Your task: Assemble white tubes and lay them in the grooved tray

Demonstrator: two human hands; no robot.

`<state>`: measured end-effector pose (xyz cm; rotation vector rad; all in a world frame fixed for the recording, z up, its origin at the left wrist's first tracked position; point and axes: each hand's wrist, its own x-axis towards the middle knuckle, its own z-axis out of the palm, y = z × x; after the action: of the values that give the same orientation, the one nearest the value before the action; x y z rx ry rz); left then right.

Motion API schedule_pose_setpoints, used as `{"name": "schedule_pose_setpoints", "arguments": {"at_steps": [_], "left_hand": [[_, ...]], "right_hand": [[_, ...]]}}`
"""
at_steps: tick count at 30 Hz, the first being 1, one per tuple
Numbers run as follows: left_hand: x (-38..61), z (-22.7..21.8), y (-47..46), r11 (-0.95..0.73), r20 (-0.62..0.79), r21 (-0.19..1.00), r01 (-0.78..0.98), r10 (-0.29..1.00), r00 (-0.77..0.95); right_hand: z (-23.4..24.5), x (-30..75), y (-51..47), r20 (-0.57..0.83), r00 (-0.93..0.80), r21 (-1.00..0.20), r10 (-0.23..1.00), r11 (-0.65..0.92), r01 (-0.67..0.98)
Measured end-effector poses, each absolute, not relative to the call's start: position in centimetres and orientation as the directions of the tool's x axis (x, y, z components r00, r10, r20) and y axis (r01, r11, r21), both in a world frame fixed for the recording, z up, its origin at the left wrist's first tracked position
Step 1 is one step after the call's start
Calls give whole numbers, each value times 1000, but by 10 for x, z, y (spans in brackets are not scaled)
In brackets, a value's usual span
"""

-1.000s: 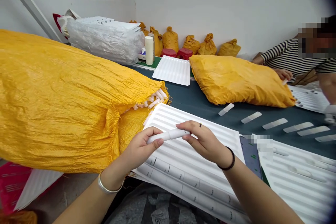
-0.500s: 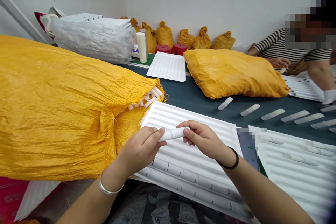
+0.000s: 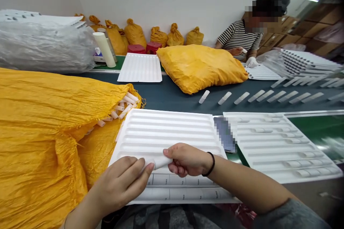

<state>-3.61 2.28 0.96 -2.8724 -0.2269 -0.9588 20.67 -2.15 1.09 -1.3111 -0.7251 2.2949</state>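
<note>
My left hand (image 3: 125, 177) grips one end of a white tube (image 3: 160, 162), and my right hand (image 3: 189, 159) pinches its other end. Between the fingers the tube lies nearly level, tilted a little up to the right. Beneath both hands is a white tray (image 3: 172, 116) with long grooves. Its nearest grooves hold rows of white tubes (image 3: 185, 194) with small dark print. To the left, a large yellow woven sack (image 3: 40, 114) lies with its mouth facing the tray, and loose white tubes (image 3: 118, 111) show inside it.
A dark belt (image 3: 177, 101) beyond the tray carries standing white tubes (image 3: 225, 98) and a yellow sack (image 3: 199, 66). Right of my tray are a phone (image 3: 227, 143) and another tray (image 3: 258, 150) partly filled with tubes. Across the belt, a person in a striped top (image 3: 233, 37) handles a tube.
The view has swung right, showing more of the far person and stacked trays. Both hands keep hold of the tube, now lower over the tray.
</note>
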Motion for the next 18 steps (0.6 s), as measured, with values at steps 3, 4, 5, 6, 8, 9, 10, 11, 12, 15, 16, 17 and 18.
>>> {"name": "schedule_pose_setpoints", "arguments": {"at_steps": [3,4,5,6,8,9,10,11,12,15,16,17,18], "left_hand": [[-31,2,23,-989,578,21,144,129,806],[-29,-2,23,-983,572,93,161,185,799],[-27,-7,22,-966,565,179,184,254,785],[-26,-11,21,-941,555,267,207,326,765],[-21,-17,18,-877,522,416,241,447,726],[-19,-17,15,-848,504,467,250,488,713],[-16,-17,13,-825,489,503,257,517,703],[-14,-15,10,-810,480,527,259,534,696],[-12,-13,7,-800,477,543,255,544,690],[-7,-9,-3,-795,496,562,229,545,676],[-6,-9,-5,-790,492,571,224,548,677],[-4,-11,-6,-780,479,585,221,552,683],[-2,-13,-6,-768,458,601,222,558,692]], "right_hand": [[7,209,-29,-636,-471,-693,611,-721,1],[7,210,-32,-570,-425,-790,703,-612,47],[8,211,-35,-461,-366,-885,808,-448,124],[9,213,-38,-309,-322,-943,895,-244,226],[11,216,-43,21,-325,-892,946,164,421],[13,218,-45,142,-357,-819,923,312,481],[14,219,-47,223,-390,-753,893,412,513],[16,219,-50,272,-414,-706,869,473,527],[18,219,-53,302,-427,-677,852,507,533],[25,217,-62,322,-461,-647,827,548,530],[26,216,-63,309,-476,-638,823,551,539],[27,214,-63,286,-491,-612,823,551,567],[27,214,-60,248,-509,-565,825,550,615]]}}
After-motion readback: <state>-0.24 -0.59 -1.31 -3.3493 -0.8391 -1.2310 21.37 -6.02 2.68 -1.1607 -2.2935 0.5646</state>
